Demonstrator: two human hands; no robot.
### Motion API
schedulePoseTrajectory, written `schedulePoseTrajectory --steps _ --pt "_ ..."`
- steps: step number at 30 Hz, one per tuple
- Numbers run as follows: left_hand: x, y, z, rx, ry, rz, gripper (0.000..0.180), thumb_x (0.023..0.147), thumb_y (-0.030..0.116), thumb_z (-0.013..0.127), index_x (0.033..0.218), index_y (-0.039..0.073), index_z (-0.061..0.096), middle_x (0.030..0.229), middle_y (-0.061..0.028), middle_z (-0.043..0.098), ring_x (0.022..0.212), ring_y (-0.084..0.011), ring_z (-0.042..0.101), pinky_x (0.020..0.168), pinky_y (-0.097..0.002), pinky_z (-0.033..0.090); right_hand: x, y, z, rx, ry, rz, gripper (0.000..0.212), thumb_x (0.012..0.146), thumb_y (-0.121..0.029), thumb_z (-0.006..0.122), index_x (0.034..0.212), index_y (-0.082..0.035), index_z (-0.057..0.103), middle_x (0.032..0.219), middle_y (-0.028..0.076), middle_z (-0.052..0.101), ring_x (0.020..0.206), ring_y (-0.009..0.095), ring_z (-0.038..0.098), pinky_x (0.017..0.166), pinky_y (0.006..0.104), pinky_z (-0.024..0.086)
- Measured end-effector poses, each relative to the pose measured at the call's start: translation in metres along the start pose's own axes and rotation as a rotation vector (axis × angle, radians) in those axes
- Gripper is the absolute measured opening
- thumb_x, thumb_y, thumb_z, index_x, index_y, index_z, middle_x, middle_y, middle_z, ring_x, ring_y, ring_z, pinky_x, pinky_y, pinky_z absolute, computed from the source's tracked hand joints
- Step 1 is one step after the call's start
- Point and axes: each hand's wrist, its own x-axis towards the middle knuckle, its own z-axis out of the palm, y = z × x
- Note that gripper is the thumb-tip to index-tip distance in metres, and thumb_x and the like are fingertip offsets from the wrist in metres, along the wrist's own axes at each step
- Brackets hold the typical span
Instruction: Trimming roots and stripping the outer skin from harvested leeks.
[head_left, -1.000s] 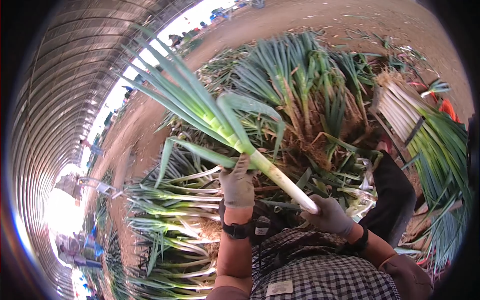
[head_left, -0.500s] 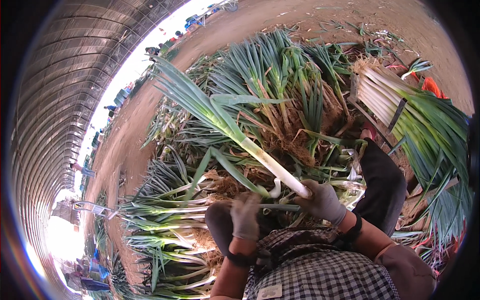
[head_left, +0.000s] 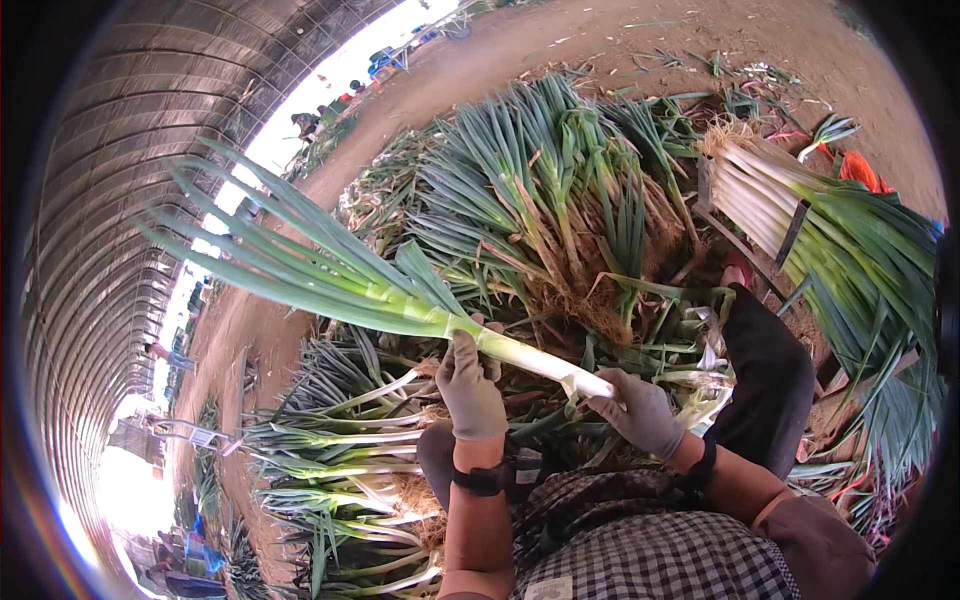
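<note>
leek [head_left: 530, 358] in both hands [head_left: 474, 392], leaves [head_left: 340, 285] jutting past edge of heap [head_left: 535, 165]

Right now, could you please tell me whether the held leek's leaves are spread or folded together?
Spread: beyond the left hand, the leek's leaves fan out, with visible gaps between their tips.

A ribbed roof [head_left: 120, 190] is arching at left, brown earth [head_left: 590, 35] stretching beyond, orange material [head_left: 863, 171] lying at right.

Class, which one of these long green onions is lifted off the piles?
The single onion with leaves fanning leftward: the left hand grips its stalk, the right hand its white end. The others lie in piles around.
</note>
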Motion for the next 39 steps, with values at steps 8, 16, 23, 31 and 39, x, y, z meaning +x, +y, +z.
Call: schedulePoseTrajectory --steps 8,16,23,31,39 --pt "-0.013 0.0 0.01 -0.117 0.007 0.048 0.036 0.089 0.003 0.047 0.123 -0.003 0.058 0.098 -0.0114 0.068 0.065 -0.0062 0.05 0.054 -0.0193 0.035 -0.006 0.003 0.002 0.122 -0.091 0.06 0.038 0.091 -0.04 0.061 0.107 -0.005 0.061 0.079 0.015 0.067 0.072 0.031 0.067 0.064 0.0377 0.051" --pt "-0.024 0.006 0.01 -0.087 -0.042 0.077 0.031 0.093 0.004 0.049 0.119 -0.006 0.059 0.1 -0.0087 0.065 0.081 -0.0103 0.058 0.066 -0.0204 0.043 -0.008 0.016 0.002 0.467 -0.219 0.146 0.043 0.089 -0.037 0.065 0.108 0.001 0.064 0.075 0.009 0.066 0.069 0.014 0.064 0.064 0.0297 0.049" --pt "-0.032 -0.001 0.008 0.13 -0.017 0.174 0.019 0.096 0.005 0.054 0.11 -0.002 0.064 0.085 -0.0006 0.061 0.062 -0.0048 0.048 0.052 -0.0197 0.04 -0.007 0.025 0.004 0.645 -0.352 0.185 0.044 0.091 -0.041 0.064 0.106 0.001 0.065 0.081 0.003 0.066 0.064 0.009 0.06 0.058 0.0251 0.047" --pt "-0.058 -0.03 0.001 0.573 -0.226 0.16 0.013 0.093 0.005 0.058 0.096 -0.001 0.068 0.071 0.0037 0.057 0.057 -0.0017 0.046 0.048 -0.019 0.037 -0.008 0.016 -0.009 1.186 -0.693 0.245 0.057 0.093 -0.054 0.054 0.11 0.0 0.063 0.081 0.002 0.065 0.054 0.006 0.053 0.046 0.0203 0.044" --pt "-0.018 0.001 -0.012 0.174 -0.314 0.006 0.038 0.098 0.037 0.053 0.113 0.003 0.061 0.068 0.003 0.053 0.052 -0.0033 0.038 0.049 -0.0209 0.033 0.002 0.027 -0.024 1.108 -0.914 0.377 0.045 0.095 -0.042 0.056 0.102 0.002 0.065 0.077 0.002 0.064 0.056 0.006 0.053 0.046 0.0216 0.043"
